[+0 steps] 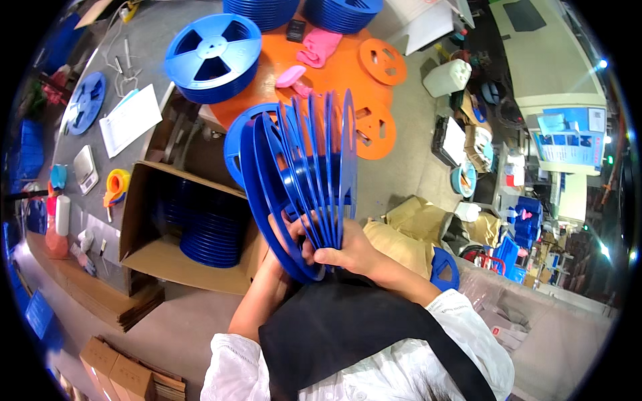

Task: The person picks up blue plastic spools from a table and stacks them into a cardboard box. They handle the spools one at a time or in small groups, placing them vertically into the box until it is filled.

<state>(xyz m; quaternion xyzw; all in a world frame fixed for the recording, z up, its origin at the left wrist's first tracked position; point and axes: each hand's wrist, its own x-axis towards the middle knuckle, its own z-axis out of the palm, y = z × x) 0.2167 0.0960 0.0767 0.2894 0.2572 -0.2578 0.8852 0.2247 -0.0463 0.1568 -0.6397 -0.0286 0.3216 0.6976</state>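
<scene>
A fanned stack of blue plastic reels (304, 174) stands on edge in front of my body, its rims spread apart at the top and close together at the bottom. My right hand (346, 248) is closed round the near lower edges, with its thumb on the near side. Fingers of my left hand (289, 234) reach in between the leftmost reel and the others, gripping there; part of that hand is hidden by the blue rims. Another blue reel (232, 150) shows behind the held ones, at the edge of the orange table (277, 63).
Blue reel stacks (214, 50) and orange discs (382, 61) lie on the orange table, beside a pink cloth (321, 47). At left, an open cardboard box (184, 267) holds more blue reels. Paper (132, 120), a scale (85, 168) and a yellow tape dispenser (117, 186) sit on the grey bench.
</scene>
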